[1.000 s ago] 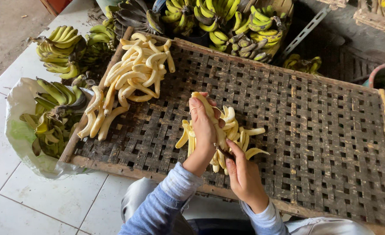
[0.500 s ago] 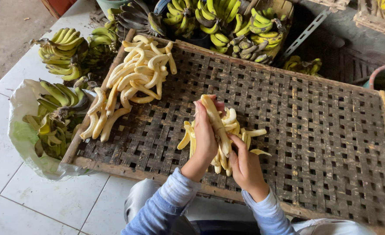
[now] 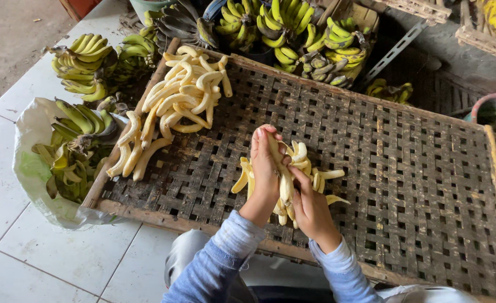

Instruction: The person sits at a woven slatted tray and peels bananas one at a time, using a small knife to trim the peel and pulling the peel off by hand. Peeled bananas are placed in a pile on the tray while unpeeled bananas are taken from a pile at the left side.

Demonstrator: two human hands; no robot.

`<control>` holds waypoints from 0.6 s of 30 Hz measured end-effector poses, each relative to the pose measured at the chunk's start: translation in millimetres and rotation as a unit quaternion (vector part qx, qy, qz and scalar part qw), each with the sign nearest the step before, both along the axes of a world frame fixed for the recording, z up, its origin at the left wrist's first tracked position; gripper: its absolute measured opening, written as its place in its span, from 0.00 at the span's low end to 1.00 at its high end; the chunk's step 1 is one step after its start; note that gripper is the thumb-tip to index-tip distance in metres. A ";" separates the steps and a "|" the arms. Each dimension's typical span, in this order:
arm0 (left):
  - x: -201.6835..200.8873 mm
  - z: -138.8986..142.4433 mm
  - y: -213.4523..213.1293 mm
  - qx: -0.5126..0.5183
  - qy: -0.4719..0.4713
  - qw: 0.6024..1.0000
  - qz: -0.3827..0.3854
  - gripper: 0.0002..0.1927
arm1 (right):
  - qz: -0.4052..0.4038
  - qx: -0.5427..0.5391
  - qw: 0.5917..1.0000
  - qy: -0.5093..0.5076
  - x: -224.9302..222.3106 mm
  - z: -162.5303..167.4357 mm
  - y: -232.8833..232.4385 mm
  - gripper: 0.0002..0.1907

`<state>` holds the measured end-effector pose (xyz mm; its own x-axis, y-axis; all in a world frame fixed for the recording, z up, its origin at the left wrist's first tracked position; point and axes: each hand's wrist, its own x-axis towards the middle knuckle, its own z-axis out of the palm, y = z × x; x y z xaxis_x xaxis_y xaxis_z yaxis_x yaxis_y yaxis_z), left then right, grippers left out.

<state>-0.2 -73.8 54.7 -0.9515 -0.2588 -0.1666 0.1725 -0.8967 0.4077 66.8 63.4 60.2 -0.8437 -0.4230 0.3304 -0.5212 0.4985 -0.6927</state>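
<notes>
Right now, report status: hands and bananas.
Left hand and right hand both on small peeled banana pile. Pile rests on woven tray. Nothing blocking.

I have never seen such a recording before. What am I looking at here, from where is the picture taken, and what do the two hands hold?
There is no machine here: a person works with two bare hands. The one picture comes from a camera worn on the person's head, looking down, so the blue sleeves enter from the bottom edge.

In front lies a large woven bamboo tray in a wooden frame. On it, at the far left, is a heap of peeled bananas, pale and skinless. In the middle lies a smaller pile of peeled bananas.

The left hand and the right hand together grip one peeled banana over that smaller pile.

Around the tray are bunches of unpeeled green and yellow bananas, and a white sack holding more.
</notes>
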 end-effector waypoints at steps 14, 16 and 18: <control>-24.8 -79.7 37.3 0.136 0.037 0.981 -0.137 0.13 | -0.044 0.088 0.988 0.121 -32.0 -31.3 21.8 0.28; -28.0 -99.3 50.7 0.164 0.016 0.972 -0.169 0.15 | -0.045 0.104 0.983 0.146 -33.5 -36.7 33.3 0.27; -28.6 -117.1 67.6 0.207 -0.021 0.958 -0.196 0.15 | -0.056 0.140 0.979 0.135 -34.7 -43.3 46.6 0.27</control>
<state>-28.8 -6.2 -62.4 -0.9522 0.2134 -0.2186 -0.2193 -0.9757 0.0029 32.1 110.1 16.9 -0.7882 -0.4387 0.4317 -0.5973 0.7142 -0.3649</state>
